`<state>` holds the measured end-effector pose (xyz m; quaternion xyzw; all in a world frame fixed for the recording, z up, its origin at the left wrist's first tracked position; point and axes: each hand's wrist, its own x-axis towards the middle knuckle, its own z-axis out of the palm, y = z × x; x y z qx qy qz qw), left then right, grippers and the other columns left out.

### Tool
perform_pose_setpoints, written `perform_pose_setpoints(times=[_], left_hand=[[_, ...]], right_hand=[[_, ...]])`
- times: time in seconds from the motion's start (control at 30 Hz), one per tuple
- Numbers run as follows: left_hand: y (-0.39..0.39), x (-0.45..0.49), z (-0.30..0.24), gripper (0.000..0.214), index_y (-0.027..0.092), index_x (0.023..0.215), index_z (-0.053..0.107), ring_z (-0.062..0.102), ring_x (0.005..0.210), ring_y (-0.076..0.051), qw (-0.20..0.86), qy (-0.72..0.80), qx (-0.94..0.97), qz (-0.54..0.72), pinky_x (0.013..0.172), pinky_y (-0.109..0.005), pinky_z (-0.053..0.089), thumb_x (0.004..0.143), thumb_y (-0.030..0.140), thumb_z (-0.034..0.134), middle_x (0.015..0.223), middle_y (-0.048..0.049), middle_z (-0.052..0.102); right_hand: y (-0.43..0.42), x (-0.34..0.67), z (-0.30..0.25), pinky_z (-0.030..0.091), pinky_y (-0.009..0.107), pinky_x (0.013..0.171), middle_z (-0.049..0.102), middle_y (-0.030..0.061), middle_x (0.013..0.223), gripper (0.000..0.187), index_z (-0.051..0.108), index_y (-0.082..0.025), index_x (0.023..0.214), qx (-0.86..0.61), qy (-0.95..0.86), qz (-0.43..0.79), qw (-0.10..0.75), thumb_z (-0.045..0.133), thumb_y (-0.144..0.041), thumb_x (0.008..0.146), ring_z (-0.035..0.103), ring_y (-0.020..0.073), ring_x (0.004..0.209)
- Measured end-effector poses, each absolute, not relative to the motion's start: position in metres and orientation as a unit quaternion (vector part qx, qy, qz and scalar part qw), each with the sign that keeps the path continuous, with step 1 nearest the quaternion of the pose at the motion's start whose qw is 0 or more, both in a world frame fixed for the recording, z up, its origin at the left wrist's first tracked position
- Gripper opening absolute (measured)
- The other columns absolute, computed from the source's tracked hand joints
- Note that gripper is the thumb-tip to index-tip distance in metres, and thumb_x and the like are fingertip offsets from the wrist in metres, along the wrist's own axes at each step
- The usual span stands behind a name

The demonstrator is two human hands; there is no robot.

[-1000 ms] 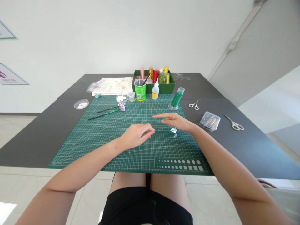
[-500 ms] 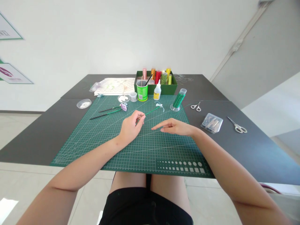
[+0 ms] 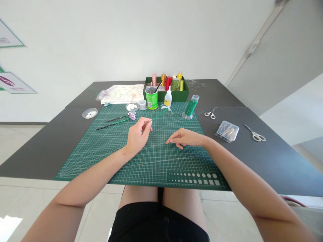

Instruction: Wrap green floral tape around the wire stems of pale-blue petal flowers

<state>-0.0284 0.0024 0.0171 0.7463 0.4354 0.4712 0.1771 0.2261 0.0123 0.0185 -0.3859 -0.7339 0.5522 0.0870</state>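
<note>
My left hand (image 3: pixel 138 134) is closed in a pinch around a thin flower stem wrapped in green (image 3: pixel 160 115). At the stem's far end sits a pale blue flower (image 3: pixel 166 108), just in front of the glue bottle. To the right, my right hand (image 3: pixel 183 137) hovers low over the green cutting mat (image 3: pixel 146 168). Its fingers are bent downward with the thumb apart, and no object shows between them. A purple flower (image 3: pixel 132 116) on dark and green stems lies on the mat left of my left hand. The spool of green thread (image 3: pixel 191 107) stands beyond my right hand.
Behind the mat stand a green can (image 3: pixel 151 100) with tools, a glue bottle (image 3: pixel 168 98) and a box of thread spools (image 3: pixel 179 96). Small scissors (image 3: pixel 210 114), a clear plastic case (image 3: pixel 227 131) and larger scissors (image 3: pixel 255 133) lie right. Dishes of white pieces (image 3: pixel 90 113) sit left.
My left hand has shifted slightly left and away from me, carrying the stem and its flower. The fingers of my right hand have bent downward from a straighter reach.
</note>
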Motion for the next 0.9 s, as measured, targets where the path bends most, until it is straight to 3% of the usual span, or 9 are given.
perform_pose_setpoints(times=[0.23,0.43,0.53,0.67,0.8,0.9], left_hand=[[0.016,-0.036,0.017,0.012,0.02,0.098,0.061,0.065,0.062,-0.014,0.182,0.471,0.759,0.41,0.065,-0.026,0.046,0.1,0.028,0.053,0.074,0.0026,0.072],[0.012,-0.029,0.009,0.013,0.022,0.092,0.061,0.069,0.069,-0.016,0.218,0.474,0.793,0.315,0.068,-0.028,0.047,0.1,0.028,0.053,0.074,0.0032,0.073],[0.007,-0.025,0.009,0.012,0.022,0.092,0.062,0.07,0.071,-0.017,0.216,0.471,0.818,0.251,0.067,-0.027,0.046,0.1,0.027,0.054,0.078,0.0039,0.075],[-0.001,-0.021,0.01,0.013,0.024,0.094,0.064,0.072,0.076,-0.017,0.2,0.431,0.862,0.178,0.065,-0.027,0.046,0.101,0.025,0.053,0.083,0.0044,0.077],[-0.011,-0.017,0.008,0.01,0.023,0.097,0.064,0.074,0.082,-0.019,0.192,0.357,0.899,0.165,0.071,-0.028,0.05,0.101,0.023,0.054,0.086,0.0029,0.077],[-0.018,-0.014,0.007,0.009,0.023,0.096,0.063,0.074,0.082,-0.018,0.197,0.323,0.91,0.172,0.073,-0.028,0.051,0.1,0.02,0.055,0.085,0.0025,0.077]], right_hand=[[0.004,0.227,0.036,0.028,0.024,0.05,0.048,-0.0066,0.049,0.043,0.081,-0.01,0.111,-0.273,-0.742,0.603,0.111,0.07,-0.046,0.092,0.037,0.0072,0.048],[-0.004,0.228,0.048,0.029,0.024,0.047,0.056,-0.0035,0.053,0.04,0.081,-0.01,0.112,-0.23,-0.758,0.594,0.14,0.07,-0.044,0.094,0.041,0.0067,0.047],[-0.006,0.23,0.05,0.036,0.023,0.049,0.064,-0.0005,0.055,0.037,0.081,-0.011,0.112,-0.21,-0.759,0.59,0.179,0.07,-0.042,0.095,0.051,0.0085,0.05],[-0.008,0.232,0.052,0.056,0.029,0.074,0.082,0.0088,0.089,0.028,0.083,-0.017,0.108,-0.221,-0.745,0.573,0.26,0.072,-0.039,0.094,0.074,0.017,0.081],[-0.008,0.231,0.054,0.059,0.038,0.093,0.082,0.0085,0.11,0.023,0.085,-0.024,0.104,-0.264,-0.714,0.561,0.325,0.077,-0.04,0.09,0.075,0.0239,0.104],[-0.008,0.228,0.054,0.059,0.04,0.092,0.082,0.0076,0.11,0.023,0.086,-0.025,0.101,-0.297,-0.694,0.544,0.366,0.078,-0.042,0.088,0.074,0.0258,0.106]])
